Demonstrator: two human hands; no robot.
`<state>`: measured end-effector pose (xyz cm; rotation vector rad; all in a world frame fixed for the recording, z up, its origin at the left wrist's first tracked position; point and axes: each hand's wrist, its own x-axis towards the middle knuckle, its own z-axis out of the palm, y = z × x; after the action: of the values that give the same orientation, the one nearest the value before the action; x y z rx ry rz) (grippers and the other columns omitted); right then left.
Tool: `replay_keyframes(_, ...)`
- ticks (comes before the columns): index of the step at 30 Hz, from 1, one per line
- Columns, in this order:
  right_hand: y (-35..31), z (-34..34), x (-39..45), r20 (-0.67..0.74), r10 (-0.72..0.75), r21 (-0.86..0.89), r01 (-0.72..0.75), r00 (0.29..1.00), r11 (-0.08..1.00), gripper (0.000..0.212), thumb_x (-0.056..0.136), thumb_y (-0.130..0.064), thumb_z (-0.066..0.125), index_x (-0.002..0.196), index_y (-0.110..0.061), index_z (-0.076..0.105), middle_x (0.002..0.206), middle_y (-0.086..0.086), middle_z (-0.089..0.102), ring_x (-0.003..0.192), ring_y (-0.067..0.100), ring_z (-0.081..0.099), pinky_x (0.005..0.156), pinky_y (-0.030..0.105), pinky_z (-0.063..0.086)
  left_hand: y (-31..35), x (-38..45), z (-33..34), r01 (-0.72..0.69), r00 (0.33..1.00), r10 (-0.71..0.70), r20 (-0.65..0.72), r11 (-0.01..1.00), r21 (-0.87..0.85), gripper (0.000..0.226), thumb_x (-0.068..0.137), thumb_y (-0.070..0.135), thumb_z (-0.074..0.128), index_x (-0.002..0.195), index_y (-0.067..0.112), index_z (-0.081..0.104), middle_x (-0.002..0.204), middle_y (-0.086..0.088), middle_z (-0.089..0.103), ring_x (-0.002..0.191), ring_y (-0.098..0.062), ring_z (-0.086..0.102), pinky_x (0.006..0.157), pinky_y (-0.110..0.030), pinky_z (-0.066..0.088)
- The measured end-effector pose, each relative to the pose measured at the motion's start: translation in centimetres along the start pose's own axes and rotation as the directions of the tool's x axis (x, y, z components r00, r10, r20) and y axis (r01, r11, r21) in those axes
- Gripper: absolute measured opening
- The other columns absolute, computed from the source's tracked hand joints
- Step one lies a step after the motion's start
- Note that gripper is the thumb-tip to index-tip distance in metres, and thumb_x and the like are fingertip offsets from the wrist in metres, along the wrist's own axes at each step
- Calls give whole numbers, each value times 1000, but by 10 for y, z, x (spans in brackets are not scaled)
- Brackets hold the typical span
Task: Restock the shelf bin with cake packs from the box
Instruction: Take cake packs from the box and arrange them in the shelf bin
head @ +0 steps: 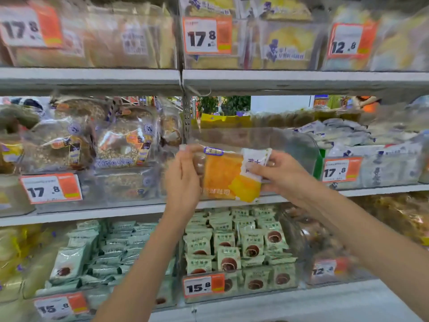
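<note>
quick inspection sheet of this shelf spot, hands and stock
surface: middle shelf, clear bin in front of the hands
job's things: one cake pack, orange and yellow wrapper, held up at the bin; box not in view
clutter: green snack packs below; bagged bread to the left; price tags
grips: left hand holds the pack's left end; right hand grips its right end
cables: nothing seen
surroundings: store aisle and plants visible through the shelf gap
</note>
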<state>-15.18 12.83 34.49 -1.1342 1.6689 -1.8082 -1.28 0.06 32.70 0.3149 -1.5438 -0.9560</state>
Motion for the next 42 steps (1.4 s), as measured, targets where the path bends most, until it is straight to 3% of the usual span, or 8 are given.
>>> replay_keyframes(3,-39,-20,36,-85,-102,-14,101,991,995,22,77,-14,71,98,-12,65,93,3,73,77,12,71,64,29,59,-6,35,2,-168,984,155,83,969,180,50,101,41,13,108,20,58,75,10,61,68,-5,61,56,-26,45)
replay_keyframes(6,-55,-36,77,-150,-118,-47,112,982,993,19,81,-11,69,98,-10,62,95,7,71,75,15,70,66,35,60,-39,46,17,-514,858,371,355,623,590,54,99,45,20,107,11,61,81,-4,62,87,-26,58,61,-35,41)
replay_keyframes(11,-21,-33,146,-197,20,-146,-49,980,988,32,85,-5,66,116,-1,60,106,15,66,83,23,66,72,38,59,-89,53,38,-626,738,486,467,237,743,45,93,38,35,65,16,62,54,-1,56,49,-23,55,49,-25,38)
replay_keyframes(25,80,13,306,-87,296,-305,-309,951,901,22,89,-22,64,105,-16,50,82,1,53,53,2,58,39,22,45,-120,58,53,-606,605,750,269,213,767,58,103,38,22,64,17,60,59,0,57,53,-22,51,59,-32,25)
replay_keyframes(29,111,17,316,-139,192,-265,-224,971,938,28,84,-23,70,108,-14,57,110,4,62,101,19,58,75,37,51,-123,58,54,-613,602,750,274,214,760,58,103,37,22,65,17,60,60,1,58,54,-22,52,60,-31,25)
replay_keyframes(34,125,6,327,-215,163,-540,-256,963,802,68,57,-60,78,106,-17,59,97,6,67,88,28,68,70,41,58,-122,56,56,-602,607,754,251,230,765,59,104,31,19,65,17,62,58,1,57,53,-22,51,60,-31,25)
replay_keyframes(39,121,17,318,-164,269,-413,-314,949,855,31,88,-33,65,109,-14,54,93,5,61,73,20,62,42,24,49,-123,55,57,-588,612,754,239,232,774,61,103,30,17,65,17,63,58,1,58,53,-22,51,60,-31,25)
replay_keyframes(42,113,17,317,-42,368,-400,-353,929,846,19,90,-37,61,94,-20,54,88,1,62,75,15,62,54,28,55,-124,56,57,-576,608,758,236,217,788,61,103,29,18,66,17,65,59,0,59,53,-22,51,60,-31,25)
